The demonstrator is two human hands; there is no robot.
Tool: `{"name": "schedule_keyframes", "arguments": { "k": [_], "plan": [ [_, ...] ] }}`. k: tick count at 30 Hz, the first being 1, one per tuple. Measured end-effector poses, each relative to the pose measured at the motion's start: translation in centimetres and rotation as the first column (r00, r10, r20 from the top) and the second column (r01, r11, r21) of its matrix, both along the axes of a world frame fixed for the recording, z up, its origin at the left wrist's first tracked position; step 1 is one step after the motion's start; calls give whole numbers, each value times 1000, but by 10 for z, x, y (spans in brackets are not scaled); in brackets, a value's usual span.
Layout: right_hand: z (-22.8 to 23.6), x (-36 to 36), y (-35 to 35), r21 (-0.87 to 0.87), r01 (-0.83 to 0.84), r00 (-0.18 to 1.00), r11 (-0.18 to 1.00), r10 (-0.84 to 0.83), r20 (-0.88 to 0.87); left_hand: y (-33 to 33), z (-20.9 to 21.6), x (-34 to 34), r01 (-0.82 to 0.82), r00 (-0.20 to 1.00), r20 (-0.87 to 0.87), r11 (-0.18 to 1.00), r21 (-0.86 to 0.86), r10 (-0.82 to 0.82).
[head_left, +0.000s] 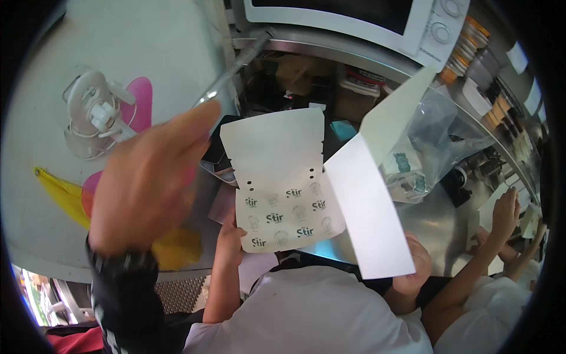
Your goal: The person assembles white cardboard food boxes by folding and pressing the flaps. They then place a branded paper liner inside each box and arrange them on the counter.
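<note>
The folded white card (371,221) reaches up and away from the right hand (417,265), which seems closed on its near edge; the left hand (229,243) pinches the printed card (280,186) just beyond it. Both should be light, springy, quick to crease: hold by edges. Left of the left hand, a co-worker's hand (144,183) is blurred; any join between cards and most fingertips are hidden

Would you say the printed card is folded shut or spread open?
Spread open: the printed card in the left hand shows both its patterned lower part and plain upper part.
</note>
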State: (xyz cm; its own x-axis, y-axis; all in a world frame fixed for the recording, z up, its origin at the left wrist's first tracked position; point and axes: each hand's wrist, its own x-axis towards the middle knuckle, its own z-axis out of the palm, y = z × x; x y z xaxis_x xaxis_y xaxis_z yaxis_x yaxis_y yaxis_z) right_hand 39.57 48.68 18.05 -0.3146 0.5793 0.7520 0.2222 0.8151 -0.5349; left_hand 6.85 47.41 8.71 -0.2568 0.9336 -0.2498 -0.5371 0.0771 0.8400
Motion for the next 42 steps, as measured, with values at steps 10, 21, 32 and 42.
{"name": "schedule_keyframes", "arguments": {
  "k": [10,21,32,42],
  "plan": [
    [-37,-28,10,-7,-17,865,1000,18,502,31,-22,39,164,984,-78,985,57,-160],
    [-90,-43,29,-82,59,720,995,14,694,54,-72,51,25,990,138,995,95,-38],
    [-85,-46,27,-62,54,654,997,12,757,41,-29,68,53,984,-171,997,49,-44],
    [-72,-38,22,95,52,716,994,-103,690,41,-24,67,97,957,-277,995,35,-83]
  ]
}}
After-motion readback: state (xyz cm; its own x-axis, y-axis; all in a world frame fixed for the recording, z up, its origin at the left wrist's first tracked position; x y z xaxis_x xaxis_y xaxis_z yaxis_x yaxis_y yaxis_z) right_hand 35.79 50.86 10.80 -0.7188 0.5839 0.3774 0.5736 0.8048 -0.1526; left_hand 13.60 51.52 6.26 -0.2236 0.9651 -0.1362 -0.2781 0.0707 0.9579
